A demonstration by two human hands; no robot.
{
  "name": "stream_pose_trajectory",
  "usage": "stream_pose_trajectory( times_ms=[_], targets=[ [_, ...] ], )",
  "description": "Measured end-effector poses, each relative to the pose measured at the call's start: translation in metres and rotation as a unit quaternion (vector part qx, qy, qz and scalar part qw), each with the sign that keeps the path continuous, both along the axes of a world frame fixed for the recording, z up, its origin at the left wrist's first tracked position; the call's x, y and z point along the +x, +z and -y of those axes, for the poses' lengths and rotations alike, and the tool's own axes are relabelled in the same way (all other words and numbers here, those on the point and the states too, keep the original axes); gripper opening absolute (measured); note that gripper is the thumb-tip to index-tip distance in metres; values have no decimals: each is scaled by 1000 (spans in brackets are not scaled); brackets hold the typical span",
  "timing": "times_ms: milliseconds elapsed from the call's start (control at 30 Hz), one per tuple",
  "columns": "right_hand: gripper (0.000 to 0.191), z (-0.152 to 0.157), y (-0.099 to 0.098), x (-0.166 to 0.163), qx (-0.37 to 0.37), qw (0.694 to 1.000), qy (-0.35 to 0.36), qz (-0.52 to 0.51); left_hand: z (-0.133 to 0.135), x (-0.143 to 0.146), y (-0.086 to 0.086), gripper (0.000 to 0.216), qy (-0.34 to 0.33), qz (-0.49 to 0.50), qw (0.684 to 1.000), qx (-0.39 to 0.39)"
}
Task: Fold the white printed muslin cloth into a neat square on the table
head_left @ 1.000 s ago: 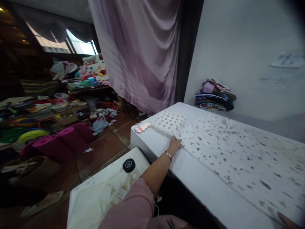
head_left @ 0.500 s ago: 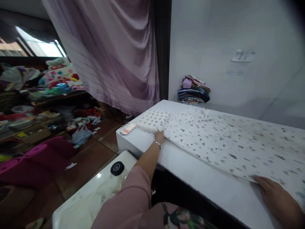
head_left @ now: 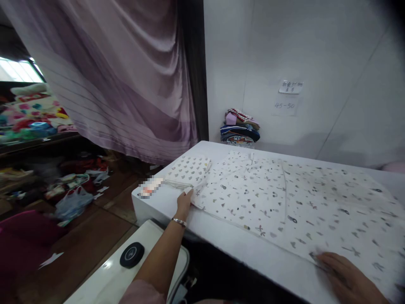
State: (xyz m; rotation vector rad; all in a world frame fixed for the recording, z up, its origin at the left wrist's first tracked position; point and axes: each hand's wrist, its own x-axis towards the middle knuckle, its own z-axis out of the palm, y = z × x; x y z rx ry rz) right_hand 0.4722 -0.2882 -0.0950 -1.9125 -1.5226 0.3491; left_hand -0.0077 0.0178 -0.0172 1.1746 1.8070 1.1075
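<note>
A long white fabric [head_left: 240,202] printed with small motifs lies spread over the white table, with a crease across its middle. My left hand [head_left: 184,204], with a bracelet at its wrist, is closed on the fabric's front edge near its left end. Beside it lies a folded white cloth [head_left: 186,169] with a regular pattern of small shapes. Farther right, my right hand [head_left: 351,278] is at the same front edge, its fingers curled around the fabric. That hand is somewhat blurred, and its thumb is partly hidden.
The white table [head_left: 228,234] stands against a wall. A stack of folded textiles [head_left: 240,128] is behind it. Near my left arm is a white surface with a round black object [head_left: 132,254]. A purple curtain [head_left: 152,84] hangs at the left; plastic bags [head_left: 74,204] lie on the floor.
My view has turned right. My right hand has shifted along the fabric's front edge and its fingers have curled in. My left hand stays near the fabric's left end.
</note>
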Motion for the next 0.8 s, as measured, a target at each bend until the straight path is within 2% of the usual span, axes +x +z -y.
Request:
stream_pose_trajectory(
  times_ms=[100,167,267,333,433,467,500,533,567,700,733,800],
  targets=[
    [25,-15,26,-36,-30,997,7,-69,3,11,4,22,-2,-126,989,81],
    [29,-32,46,-67,-37,992,9,-123,12,30,10,21,-60,-227,961,143],
    [42,-71,78,-112,-62,967,42,-242,36,75,19,20,-237,-318,896,199],
    [55,-101,93,-136,-78,929,34,-360,55,108,22,18,-386,-358,828,190],
    [74,-142,102,-159,-103,848,13,-520,72,142,24,17,-560,-365,724,171],
    [79,-152,100,-163,-108,827,3,-552,72,148,25,20,-597,-349,703,163],
    [84,-160,97,-166,-109,814,-10,-571,67,150,27,25,-620,-326,697,154],
    [87,-167,92,-168,-109,810,-24,-575,58,152,29,29,-625,-301,705,147],
    [89,-172,87,-170,-107,814,-39,-569,45,152,33,33,-613,-277,726,142],
    [88,-179,68,-176,-82,846,-90,-519,-34,160,47,36,-458,-251,842,139],
    [87,-179,65,-177,-79,849,-100,-513,-55,167,49,33,-419,-267,858,132],
    [87,-178,58,-180,-67,849,-120,-510,-94,186,52,28,-371,-314,867,108]
  ],
)
